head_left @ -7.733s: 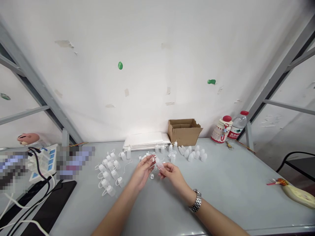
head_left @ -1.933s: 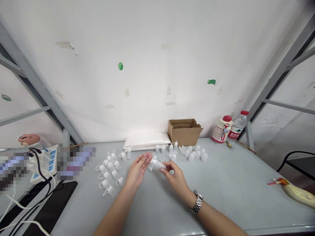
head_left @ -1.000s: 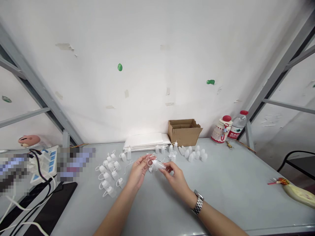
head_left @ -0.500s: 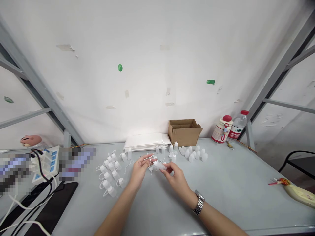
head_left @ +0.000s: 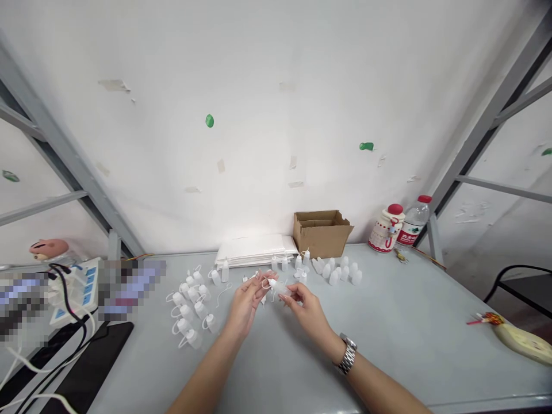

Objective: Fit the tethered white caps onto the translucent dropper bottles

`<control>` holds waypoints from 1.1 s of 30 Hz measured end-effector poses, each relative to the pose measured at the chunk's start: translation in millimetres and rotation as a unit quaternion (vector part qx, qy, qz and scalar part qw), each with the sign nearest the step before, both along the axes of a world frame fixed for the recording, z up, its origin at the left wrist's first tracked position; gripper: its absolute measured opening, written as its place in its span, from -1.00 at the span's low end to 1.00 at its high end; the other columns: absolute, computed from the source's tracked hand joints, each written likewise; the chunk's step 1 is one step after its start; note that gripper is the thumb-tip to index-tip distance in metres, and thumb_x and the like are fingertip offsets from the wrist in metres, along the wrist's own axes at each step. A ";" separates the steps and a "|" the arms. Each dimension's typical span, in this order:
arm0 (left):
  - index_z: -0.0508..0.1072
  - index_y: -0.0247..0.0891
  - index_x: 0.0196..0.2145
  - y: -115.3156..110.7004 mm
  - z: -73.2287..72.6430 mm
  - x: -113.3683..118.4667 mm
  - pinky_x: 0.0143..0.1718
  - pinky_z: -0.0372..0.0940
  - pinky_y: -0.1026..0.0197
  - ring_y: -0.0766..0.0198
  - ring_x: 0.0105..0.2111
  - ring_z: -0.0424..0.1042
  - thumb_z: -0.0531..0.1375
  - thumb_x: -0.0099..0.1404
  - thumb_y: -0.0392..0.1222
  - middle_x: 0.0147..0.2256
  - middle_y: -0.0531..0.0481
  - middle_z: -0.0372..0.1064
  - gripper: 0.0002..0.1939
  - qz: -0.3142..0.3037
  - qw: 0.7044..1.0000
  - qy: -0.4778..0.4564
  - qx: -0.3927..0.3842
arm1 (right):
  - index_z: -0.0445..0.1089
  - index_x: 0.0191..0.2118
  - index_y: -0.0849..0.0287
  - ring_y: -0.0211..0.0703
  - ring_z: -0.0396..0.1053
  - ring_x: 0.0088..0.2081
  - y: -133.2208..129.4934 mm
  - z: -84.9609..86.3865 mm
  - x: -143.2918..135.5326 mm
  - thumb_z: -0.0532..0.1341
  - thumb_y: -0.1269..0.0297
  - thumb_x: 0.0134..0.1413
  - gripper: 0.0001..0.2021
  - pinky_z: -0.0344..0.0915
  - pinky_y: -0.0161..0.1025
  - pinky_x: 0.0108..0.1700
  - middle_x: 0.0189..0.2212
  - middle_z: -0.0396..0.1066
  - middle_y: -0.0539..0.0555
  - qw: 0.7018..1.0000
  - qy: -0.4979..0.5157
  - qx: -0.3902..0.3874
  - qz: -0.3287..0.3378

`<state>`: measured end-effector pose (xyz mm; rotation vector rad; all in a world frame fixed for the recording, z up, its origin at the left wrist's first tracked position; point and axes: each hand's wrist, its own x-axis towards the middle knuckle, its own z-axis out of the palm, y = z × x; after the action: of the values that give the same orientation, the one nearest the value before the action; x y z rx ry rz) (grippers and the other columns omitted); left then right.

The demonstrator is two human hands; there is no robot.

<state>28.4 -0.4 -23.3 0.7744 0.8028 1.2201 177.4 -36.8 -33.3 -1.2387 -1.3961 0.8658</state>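
A small translucent squeeze bottle (head_left: pixel 281 289) with a white nozzle cap and a thin loop strap lies tilted between my two hands. My right hand (head_left: pixel 307 307) pinches its base end between thumb and fingers. The fingers of my left hand (head_left: pixel 245 300) are closed at its cap end, partly hiding it. Several capped squeeze bottles with loop straps (head_left: pixel 199 309) stand in a group to the left of my left hand. Behind my hands are more capped bottles (head_left: pixel 298 261). Several uncapped bottles (head_left: pixel 334 277) stand at the back right. Some white cap pieces lie near my left fingers, partly hidden.
A cardboard box (head_left: pixel 323 238) and a stack of white sheets (head_left: pixel 248 248) sit against the wall. A jar with a red lid (head_left: pixel 387 229) and a water bottle (head_left: pixel 413 223) stand at the right back. Cables, a power strip (head_left: pixel 81 287) and a black slab (head_left: pixel 92 365) occupy the left.
My left fingers have shifted and drawn together at the squeeze bottle's cap end. My right hand keeps hold of the bottle's base. The whole view has moved slightly.
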 end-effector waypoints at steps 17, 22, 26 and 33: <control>0.52 -0.18 -0.38 2.4 -17.9 -3.4 -0.30 0.25 0.20 0.18 -0.35 0.38 0.21 0.08 -0.03 -0.33 -0.06 0.39 -0.79 0.129 0.919 0.339 0.151 | 0.38 -0.31 0.13 -0.14 0.30 -0.30 6.1 7.2 21.2 0.20 0.14 0.01 -0.81 0.26 -0.21 -0.24 -0.32 0.37 0.07 0.996 -0.035 0.081 0.010; 0.51 -0.15 -0.40 0.1 -27.8 -3.7 -0.22 0.22 0.12 0.15 -0.33 0.33 0.22 0.07 -0.17 -0.36 -0.04 0.33 -0.90 0.107 0.816 0.507 0.257 | 0.38 -0.34 0.16 -0.23 0.16 -0.46 19.8 19.4 52.9 0.25 0.05 -0.08 -0.73 0.20 -0.25 -0.36 -0.51 0.16 -0.05 0.976 0.001 0.113 -0.184; 0.47 -0.20 -0.31 -1.3 -36.5 -0.8 -0.22 0.24 0.06 0.11 -0.27 0.33 0.20 0.10 -0.22 -0.33 -0.05 0.31 -0.85 0.078 0.721 0.616 0.309 | 0.28 -0.33 0.18 -0.26 0.13 -0.58 31.4 18.4 76.7 0.23 -0.04 -0.15 -0.62 0.10 -0.31 -0.54 -0.63 0.15 -0.12 0.983 0.018 0.027 -0.181; 0.45 -0.18 -0.24 -1.6 -41.6 1.3 -0.19 0.24 0.03 0.11 -0.21 0.32 0.15 0.17 -0.29 -0.26 -0.07 0.34 -0.82 0.066 0.635 0.672 0.376 | 0.21 -0.26 0.16 -0.20 0.32 -0.57 38.5 6.0 90.6 0.07 0.19 0.05 -0.83 0.16 -0.31 -0.46 -0.58 0.37 -0.04 0.951 -0.249 -0.114 -0.146</control>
<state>29.7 -2.0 -65.0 2.5192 1.5473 0.9030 268.0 1.7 -27.3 -1.8827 -1.4703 0.5344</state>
